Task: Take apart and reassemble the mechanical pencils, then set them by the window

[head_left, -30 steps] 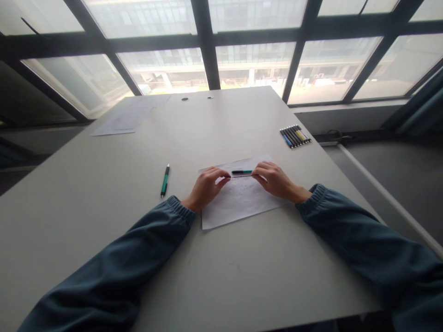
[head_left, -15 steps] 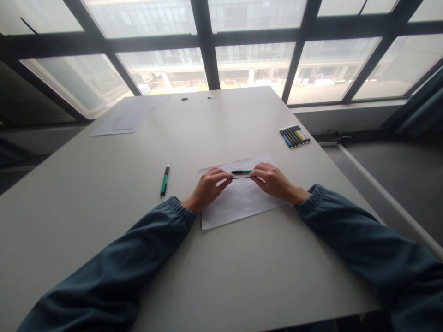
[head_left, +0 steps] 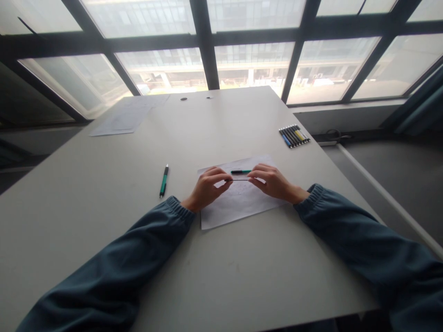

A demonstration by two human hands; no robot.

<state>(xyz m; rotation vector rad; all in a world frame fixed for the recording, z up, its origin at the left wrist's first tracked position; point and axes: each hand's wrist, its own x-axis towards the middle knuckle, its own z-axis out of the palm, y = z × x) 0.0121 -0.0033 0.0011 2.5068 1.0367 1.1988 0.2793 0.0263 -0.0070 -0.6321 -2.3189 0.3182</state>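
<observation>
Your table [head_left: 104,221] carries a white sheet [head_left: 238,210] right in front of you. Both hands work above it, so a small part would likely land on paper. Your left hand [head_left: 206,188] and right hand [head_left: 274,182] each pinch one end of a thin dark rod [head_left: 238,180] with narrowed fingers, holding it level. A green pen piece [head_left: 241,171] sits just beyond it, at your right fingertips.

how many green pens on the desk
2. One green pen lies left of the left hand; the other pen is between it and the right hand. The far-right pen row may hide more.
</observation>
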